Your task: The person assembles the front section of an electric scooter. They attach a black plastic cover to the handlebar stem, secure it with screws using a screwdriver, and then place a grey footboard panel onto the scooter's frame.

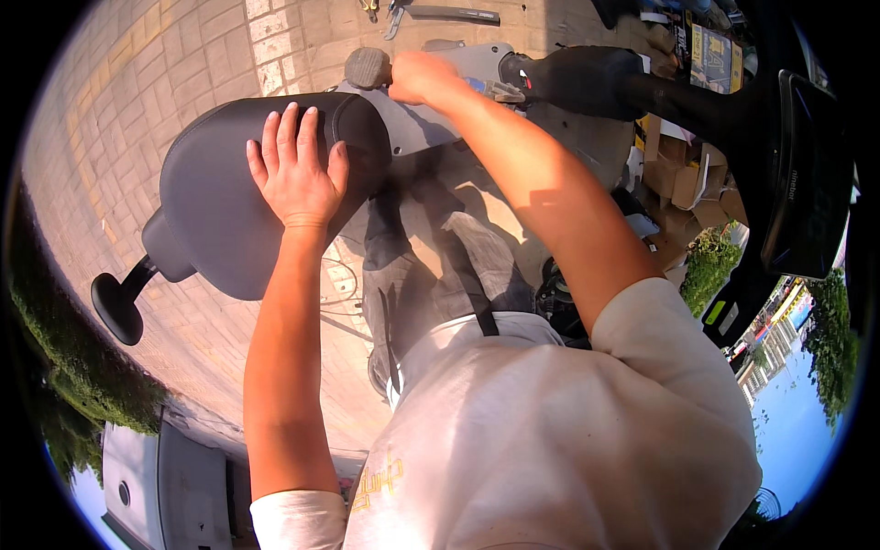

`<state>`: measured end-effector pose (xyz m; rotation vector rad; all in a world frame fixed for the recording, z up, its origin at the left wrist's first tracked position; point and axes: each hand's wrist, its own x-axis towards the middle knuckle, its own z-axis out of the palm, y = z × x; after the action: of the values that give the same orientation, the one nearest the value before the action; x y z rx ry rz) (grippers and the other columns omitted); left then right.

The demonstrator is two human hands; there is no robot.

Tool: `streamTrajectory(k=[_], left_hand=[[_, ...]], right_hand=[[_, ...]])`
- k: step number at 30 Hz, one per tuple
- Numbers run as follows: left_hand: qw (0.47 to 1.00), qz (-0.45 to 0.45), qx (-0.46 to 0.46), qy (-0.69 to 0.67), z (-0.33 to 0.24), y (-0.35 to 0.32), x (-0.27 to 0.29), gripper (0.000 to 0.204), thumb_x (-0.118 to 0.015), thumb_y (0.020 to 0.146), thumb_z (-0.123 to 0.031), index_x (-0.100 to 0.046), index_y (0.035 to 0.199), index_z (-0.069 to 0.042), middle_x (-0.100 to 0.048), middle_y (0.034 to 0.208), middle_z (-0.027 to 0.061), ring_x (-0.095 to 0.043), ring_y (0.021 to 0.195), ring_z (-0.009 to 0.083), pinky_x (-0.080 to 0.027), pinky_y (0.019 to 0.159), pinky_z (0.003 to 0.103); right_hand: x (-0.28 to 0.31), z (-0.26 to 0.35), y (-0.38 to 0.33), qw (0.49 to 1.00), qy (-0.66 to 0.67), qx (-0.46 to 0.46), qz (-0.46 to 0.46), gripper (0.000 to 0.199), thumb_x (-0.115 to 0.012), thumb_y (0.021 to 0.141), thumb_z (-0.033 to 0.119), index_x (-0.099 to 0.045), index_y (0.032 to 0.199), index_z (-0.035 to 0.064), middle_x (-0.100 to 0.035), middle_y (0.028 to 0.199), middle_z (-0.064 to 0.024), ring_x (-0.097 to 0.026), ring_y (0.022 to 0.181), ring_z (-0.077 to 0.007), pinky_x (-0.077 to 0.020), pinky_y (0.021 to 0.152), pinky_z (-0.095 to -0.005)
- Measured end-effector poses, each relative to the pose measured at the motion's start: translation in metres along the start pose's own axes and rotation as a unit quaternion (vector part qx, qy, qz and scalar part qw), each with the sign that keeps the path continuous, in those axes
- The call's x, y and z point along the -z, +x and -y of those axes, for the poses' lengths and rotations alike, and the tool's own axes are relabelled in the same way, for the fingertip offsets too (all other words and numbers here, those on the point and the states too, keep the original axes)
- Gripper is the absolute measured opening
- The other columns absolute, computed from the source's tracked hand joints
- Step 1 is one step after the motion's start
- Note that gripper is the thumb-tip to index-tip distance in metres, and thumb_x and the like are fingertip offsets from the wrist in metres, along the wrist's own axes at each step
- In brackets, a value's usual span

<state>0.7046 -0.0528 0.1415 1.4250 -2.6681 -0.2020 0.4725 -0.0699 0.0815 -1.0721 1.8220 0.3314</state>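
My left hand lies flat with fingers spread on the black padded seat of an electric scooter. Beyond the seat's right end, my right hand is closed in a fist over the scooter's grey footboard. A dark, rounded head of what looks like a rubber mallet sticks out to the left of that fist; its handle is hidden in my fingers. Just right of the right wrist, a small blue and metal tool lies on the footboard, partly covered by my forearm.
Black-covered steering column runs right toward a display. On the paving beyond lie a long dark-handled tool and small yellow-handled pliers. Cardboard boxes crowd the right. A mirror juts out left of the seat.
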Motion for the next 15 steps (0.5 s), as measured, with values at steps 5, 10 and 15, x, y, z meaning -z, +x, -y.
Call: streamTrajectory(k=[5, 10, 15], left_hand=[[1.000, 0.000, -0.001, 0.004, -0.001, 0.000, 0.000, 0.051, -0.059, 0.092, -0.044, -0.059, 0.137, -0.019, -0.052, 0.148, 0.0006, -0.040, 0.143, 0.0239, -0.017, 0.121, 0.049], [1.000, 0.000, -0.001, 0.005, 0.000, -0.001, 0.000, 0.052, -0.059, 0.092, -0.044, -0.059, 0.137, -0.019, -0.052, 0.148, 0.0005, -0.040, 0.143, 0.0238, -0.017, 0.121, 0.049], [1.000, -0.001, 0.001, 0.006, -0.001, -0.001, -0.001, 0.052, -0.059, 0.092, -0.044, -0.059, 0.137, -0.020, -0.052, 0.147, 0.0005, -0.040, 0.143, 0.0236, -0.017, 0.121, 0.049]], right_hand=[[-0.002, 0.007, 0.004, 1.000, -0.006, 0.000, 0.007, 0.034, -0.064, 0.075, 0.008, -0.075, 0.107, 0.0080, -0.073, 0.115, -0.0130, -0.068, 0.112, -0.0301, -0.0539, 0.092, -0.0402], [-0.008, -0.001, 0.007, 1.000, 0.008, 0.014, -0.016, 0.035, -0.063, 0.072, 0.005, -0.075, 0.105, 0.0066, -0.073, 0.112, -0.0159, -0.068, 0.111, -0.0323, -0.0540, 0.092, -0.0410], [-0.011, -0.004, 0.005, 1.000, -0.001, 0.016, -0.016, 0.035, -0.062, 0.072, 0.004, -0.075, 0.104, 0.0065, -0.073, 0.110, -0.0157, -0.068, 0.110, -0.0329, -0.0543, 0.091, -0.0414]])
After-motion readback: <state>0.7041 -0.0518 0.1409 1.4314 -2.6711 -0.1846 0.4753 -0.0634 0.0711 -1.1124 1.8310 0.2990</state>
